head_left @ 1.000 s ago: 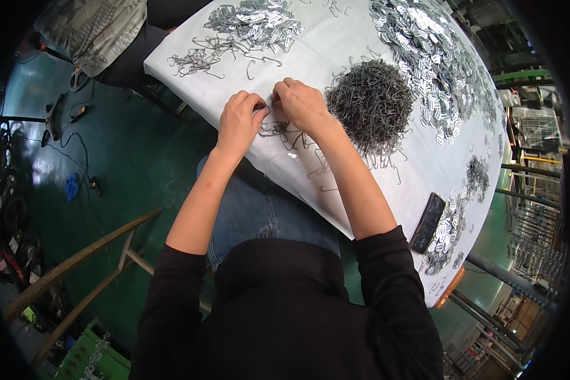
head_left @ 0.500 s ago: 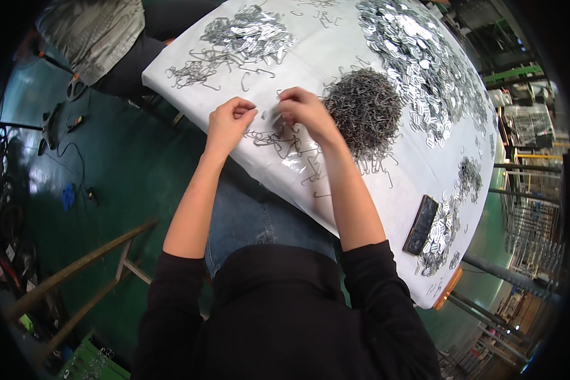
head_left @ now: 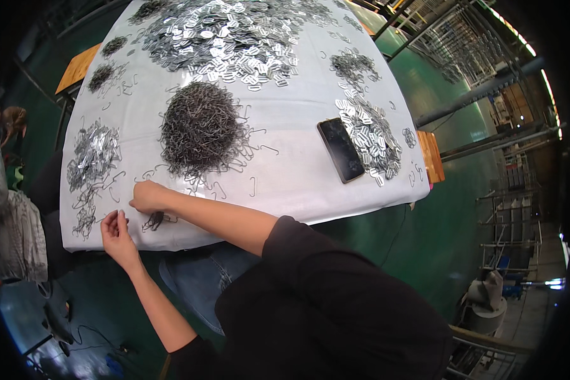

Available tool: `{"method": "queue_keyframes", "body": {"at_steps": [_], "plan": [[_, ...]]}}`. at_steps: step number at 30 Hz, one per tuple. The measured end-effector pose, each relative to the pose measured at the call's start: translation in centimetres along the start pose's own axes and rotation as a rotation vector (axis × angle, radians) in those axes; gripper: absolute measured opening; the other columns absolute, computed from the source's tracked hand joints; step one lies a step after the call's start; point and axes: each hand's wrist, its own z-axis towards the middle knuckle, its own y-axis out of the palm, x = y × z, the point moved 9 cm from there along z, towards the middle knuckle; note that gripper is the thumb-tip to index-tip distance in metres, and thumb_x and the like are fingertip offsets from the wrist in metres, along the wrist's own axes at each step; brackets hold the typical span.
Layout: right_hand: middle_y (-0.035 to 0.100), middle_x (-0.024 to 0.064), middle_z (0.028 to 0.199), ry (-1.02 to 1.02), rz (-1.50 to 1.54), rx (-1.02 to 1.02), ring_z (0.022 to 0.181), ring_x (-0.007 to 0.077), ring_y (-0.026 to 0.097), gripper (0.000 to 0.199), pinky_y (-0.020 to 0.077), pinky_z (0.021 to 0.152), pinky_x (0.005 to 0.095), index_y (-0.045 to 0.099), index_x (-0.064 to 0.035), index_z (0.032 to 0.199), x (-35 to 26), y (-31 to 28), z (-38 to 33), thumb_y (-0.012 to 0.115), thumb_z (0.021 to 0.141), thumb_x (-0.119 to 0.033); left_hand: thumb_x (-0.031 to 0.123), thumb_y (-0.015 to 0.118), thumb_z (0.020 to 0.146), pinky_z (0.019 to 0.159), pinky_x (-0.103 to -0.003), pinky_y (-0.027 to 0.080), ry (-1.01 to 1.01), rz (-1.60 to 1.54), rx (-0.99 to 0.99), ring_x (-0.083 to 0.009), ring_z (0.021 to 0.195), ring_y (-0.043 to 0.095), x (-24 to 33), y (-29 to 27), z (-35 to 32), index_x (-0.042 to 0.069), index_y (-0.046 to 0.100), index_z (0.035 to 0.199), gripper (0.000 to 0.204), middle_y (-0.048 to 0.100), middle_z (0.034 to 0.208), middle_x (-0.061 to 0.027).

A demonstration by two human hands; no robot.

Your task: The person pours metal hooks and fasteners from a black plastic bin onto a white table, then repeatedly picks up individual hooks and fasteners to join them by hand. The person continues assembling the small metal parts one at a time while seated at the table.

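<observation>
In the head view, the whole scene has swung round since half a second ago: the white table [head_left: 285, 168] now spreads more squarely ahead, the phone [head_left: 341, 149] shows higher and nearer the middle, and the co-worker's patterned shirt [head_left: 20, 237] sits lower at the left edge. The two hands, which showed near the middle of the view, now show at its lower left, and the right forearm slants across the near part of the table. Bearing everything in open heaps, the table carries a big dark mound of wire hooks [head_left: 199, 130], a broad spread of flat metal buckles [head_left: 225, 38] behind it, a smaller buckle heap [head_left: 95, 155] at the left, and more buckles [head_left: 375, 140] just beside the phone. The left hand [head_left: 118, 239] is at the near table edge, its fingers bent and thumb close to them in a narrow gap; whether it pinches something small, I cannot tell. The right hand [head_left: 148, 197] is curled above the cloth just beyond it, fingertips hidden, so I cannot tell what it holds. A small bunch of hooks [head_left: 152, 221] lies on the table just below the right wrist and to the right of the left hand, with the big mound beyond both hands
</observation>
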Motion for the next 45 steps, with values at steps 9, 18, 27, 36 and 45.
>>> {"method": "queue_keyframes", "body": {"at_steps": [9,18,27,36,45], "plan": [[0.058,0.0109,0.073,0.344,1.447,-0.046,0.052,0.0172,0.054,0.021,0.0459,0.042,0.0276,0.056,-0.0011,0.085,4.0,0.5,0.2,0.055,0.090,-0.022,0.011,0.065,0.089,0.073,-0.026,0.049,0.152,0.059,-0.005,-0.0127,0.080,0.062,5.0,6.1,-0.8,0.000,0.062,0.098,0.015,0.066,0.089,-0.0060],[0.055,0.0045,0.074,0.198,1.701,-0.168,0.060,0.0138,0.055,0.036,0.0515,0.052,0.0290,0.055,-0.0052,0.089,2.3,-5.8,-7.1,0.051,0.097,-0.040,0.008,0.068,0.083,0.093,-0.036,0.042,0.740,0.464,-0.211,-0.0258,0.107,0.057,15.3,10.6,-7.5,0.007,0.068,0.103,0.021,0.062,0.114,-0.0112],[0.056,0.0022,0.064,0.422,-0.064,1.063,0.059,0.0115,0.047,0.044,0.0394,0.052,0.0301,0.063,0.0023,0.085,27.4,-37.5,-43.7,0.047,0.097,-0.037,0.014,0.054,0.096,0.091,-0.033,0.045,0.492,0.427,-0.241,-0.0227,0.115,0.054,13.5,3.7,-5.2,0.004,0.065,0.112,0.022,0.058,0.123,-0.0118],[0.067,0.0240,0.095,1.122,-0.665,0.795,0.091,0.0377,0.065,0.022,0.0508,0.079,0.0460,0.069,-0.0016,0.092,50.9,-39.1,-60.9,0.054,0.080,-0.011,0.015,0.057,0.093,0.085,-0.031,0.045,0.368,0.423,-0.277,-0.0190,0.110,0.056,9.5,3.4,-5.2,0.008,0.066,0.109,0.020,0.059,0.123,-0.0073],[0.059,0.0138,0.118,1.398,-0.779,0.700,0.109,0.0319,0.059,0.035,0.0482,0.087,0.0418,0.061,-0.0116,0.113,41.7,-38.1,-58.9,0.067,0.080,-0.021,0.011,0.061,0.087,0.087,-0.036,0.046,0.376,0.438,-0.231,-0.0273,0.106,0.059,8.9,3.6,-6.9,0.007,0.067,0.103,0.018,0.061,0.116,-0.0111]]}}
